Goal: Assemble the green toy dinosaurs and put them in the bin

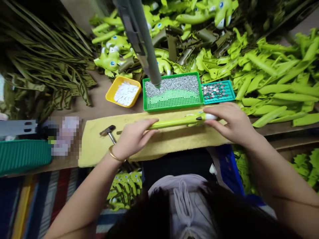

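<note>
- Looking down at the surface, there's a long lime-green toy piece lying on a yellow mat near the person, just in front of the trays.
- Its long axis runs left to right, with the right end tipped a touch toward the far side. That end has a white tip.
- The left hand is curled over the left end, fingers wrapped down on it. It's grasping, not just resting.
- The right hand covers the right end by the white tip, with its fingers closed on it too. So each hand has its own end, and the middle of the piece sits bare between them.
- A small hammer lies on the mat just left of the left hand, which makes that hand the nearer one to it. They're close but not touching.
- On the far side of the piece sit a green tray of tiny metal bits, a teal tray of round discs to its right, and a yellow tray of white pieces to its left.
- A grey pole hangs down into the green tray.
- There are heaps of green plastic parts far and right.
</note>
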A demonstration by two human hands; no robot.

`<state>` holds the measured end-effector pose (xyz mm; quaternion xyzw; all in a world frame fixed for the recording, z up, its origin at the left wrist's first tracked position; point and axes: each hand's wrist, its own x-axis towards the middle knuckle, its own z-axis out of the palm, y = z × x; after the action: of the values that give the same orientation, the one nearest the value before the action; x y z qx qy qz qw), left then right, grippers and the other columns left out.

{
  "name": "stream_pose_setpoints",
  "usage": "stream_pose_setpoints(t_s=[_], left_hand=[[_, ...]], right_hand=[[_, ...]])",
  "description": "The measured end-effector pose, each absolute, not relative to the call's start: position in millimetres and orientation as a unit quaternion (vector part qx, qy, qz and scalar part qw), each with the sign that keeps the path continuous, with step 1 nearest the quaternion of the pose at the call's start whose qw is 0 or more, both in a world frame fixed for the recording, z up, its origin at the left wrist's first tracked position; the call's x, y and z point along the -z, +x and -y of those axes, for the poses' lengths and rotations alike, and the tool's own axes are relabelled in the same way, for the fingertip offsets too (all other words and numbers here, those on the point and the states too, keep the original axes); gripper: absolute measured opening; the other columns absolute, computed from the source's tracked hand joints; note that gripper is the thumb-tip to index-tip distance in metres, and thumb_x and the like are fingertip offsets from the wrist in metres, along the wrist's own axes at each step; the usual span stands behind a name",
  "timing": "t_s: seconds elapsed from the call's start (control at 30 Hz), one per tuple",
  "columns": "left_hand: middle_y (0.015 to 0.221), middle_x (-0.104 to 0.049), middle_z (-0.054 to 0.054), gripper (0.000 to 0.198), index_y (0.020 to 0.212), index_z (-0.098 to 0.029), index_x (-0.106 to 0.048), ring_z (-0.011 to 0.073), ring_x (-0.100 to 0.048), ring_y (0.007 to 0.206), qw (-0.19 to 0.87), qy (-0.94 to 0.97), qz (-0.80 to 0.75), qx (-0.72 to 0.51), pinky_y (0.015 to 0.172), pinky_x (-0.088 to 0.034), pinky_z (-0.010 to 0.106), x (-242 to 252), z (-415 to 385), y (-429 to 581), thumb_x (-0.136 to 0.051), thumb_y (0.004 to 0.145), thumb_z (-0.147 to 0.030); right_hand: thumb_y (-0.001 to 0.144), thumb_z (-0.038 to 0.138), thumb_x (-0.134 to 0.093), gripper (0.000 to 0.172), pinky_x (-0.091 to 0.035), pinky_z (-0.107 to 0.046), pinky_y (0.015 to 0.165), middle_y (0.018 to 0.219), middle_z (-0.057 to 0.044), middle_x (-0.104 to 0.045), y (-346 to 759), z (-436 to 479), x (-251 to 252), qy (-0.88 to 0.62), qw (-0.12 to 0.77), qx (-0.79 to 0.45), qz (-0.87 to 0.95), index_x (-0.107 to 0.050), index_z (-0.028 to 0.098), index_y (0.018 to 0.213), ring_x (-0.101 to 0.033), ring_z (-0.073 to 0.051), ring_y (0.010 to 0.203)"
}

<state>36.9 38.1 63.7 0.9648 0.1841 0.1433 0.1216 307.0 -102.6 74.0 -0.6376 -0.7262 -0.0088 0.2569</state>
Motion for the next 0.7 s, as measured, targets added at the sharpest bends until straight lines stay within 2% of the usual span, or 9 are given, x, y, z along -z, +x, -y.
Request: stream_pose_setpoints(t_s=[0.1,0.2,0.27,0.37,0.47,0.57,0.63,0.7], left_hand=[[0.107,-0.073,0.011,0.030,0.118,-0.013,-0.062,0.0207,-0.071,0.092,0.100,0.965,-0.144,-0.194,0.079,-0.056,0.028,-62.1,-37.6,33.3,-0.050,0.095,-0.029],[0.101,-0.075,0.010,0.028,0.117,-0.014,-0.061,0.0200,-0.073,0.083,0.054,0.963,-0.123,-0.232,0.073,-0.055,0.027,-62.8,-33.0,42.1,-0.053,0.093,-0.026],[0.095,-0.075,0.008,0.028,0.118,-0.017,-0.061,0.0194,-0.072,0.075,0.033,0.955,-0.121,-0.269,0.067,-0.054,0.027,-64.4,-30.8,48.3,-0.057,0.091,-0.025],[0.096,-0.076,0.008,0.044,0.129,-0.020,-0.055,0.0214,-0.072,0.075,0.016,0.948,-0.090,-0.306,0.068,-0.054,0.029,-63.6,-33.0,45.4,-0.062,0.086,-0.021],[0.110,-0.073,0.008,0.063,0.144,-0.025,-0.042,0.0240,-0.072,0.090,0.043,0.961,-0.060,-0.268,0.079,-0.055,0.033,-52.3,-43.0,17.1,-0.059,0.085,-0.015],[0.120,-0.069,0.007,0.063,0.145,-0.035,-0.040,0.0250,-0.068,0.103,0.091,0.971,-0.099,-0.197,0.085,-0.055,0.037,-32.4,-55.1,-26.1,-0.048,0.087,-0.011],[0.127,-0.065,0.009,0.055,0.137,-0.035,-0.049,0.0271,-0.066,0.109,0.094,0.972,-0.125,-0.173,0.087,-0.054,0.041,-20.7,-58.9,-43.9,-0.048,0.087,-0.012],[0.131,-0.062,0.012,0.045,0.128,-0.031,-0.057,0.0299,-0.064,0.111,0.076,0.971,-0.136,-0.183,0.089,-0.054,0.044,-14.7,-55.0,-39.8,-0.056,0.085,-0.018]], right_hand=[[0.089,0.045,-0.056,0.046,-0.044,-0.048,0.099,0.125,-0.018,-0.065,280.6,86.5,-76.7,-0.618,0.189,0.039,0.762,-0.060,0.013,0.122,-0.061,-0.029,0.113],[0.095,0.037,-0.046,0.034,-0.051,-0.035,0.077,0.097,-0.012,-0.072,252.1,68.0,-71.5,-0.566,0.212,-0.038,0.796,-0.063,0.012,0.111,-0.066,-0.021,0.090],[0.097,0.035,-0.043,0.032,-0.051,-0.033,0.073,0.089,-0.009,-0.072,240.2,63.9,-69.0,-0.562,0.248,-0.062,0.787,-0.065,0.014,0.106,-0.065,-0.019,0.082],[0.096,0.033,-0.044,0.031,-0.053,-0.034,0.076,0.094,-0.011,-0.073,233.7,72.9,-79.9,-0.558,0.263,-0.023,0.787,-0.066,0.012,0.105,-0.066,-0.020,0.086],[0.095,0.038,-0.046,0.033,-0.054,-0.033,0.085,0.106,-0.010,-0.073,262.8,72.6,-103.7,-0.555,0.287,-0.004,0.780,-0.066,0.014,0.106,-0.067,-0.019,0.097],[0.095,0.041,-0.045,0.031,-0.053,-0.038,0.089,0.107,-0.008,-0.072,351.3,37.9,-115.6,-0.709,0.317,-0.003,0.629,-0.066,0.021,0.105,-0.066,-0.020,0.099],[0.093,0.037,-0.048,0.034,-0.048,-0.044,0.095,0.117,-0.015,-0.067,430.7,2.8,-111.8,-0.823,0.308,0.051,0.474,-0.062,0.017,0.116,-0.062,-0.025,0.110],[0.089,0.033,-0.053,0.045,-0.042,-0.048,0.100,0.127,-0.024,-0.059,503.8,-30.4,-103.1,-0.901,0.268,0.085,0.330,-0.054,0.008,0.127,-0.056,-0.031,0.119]])
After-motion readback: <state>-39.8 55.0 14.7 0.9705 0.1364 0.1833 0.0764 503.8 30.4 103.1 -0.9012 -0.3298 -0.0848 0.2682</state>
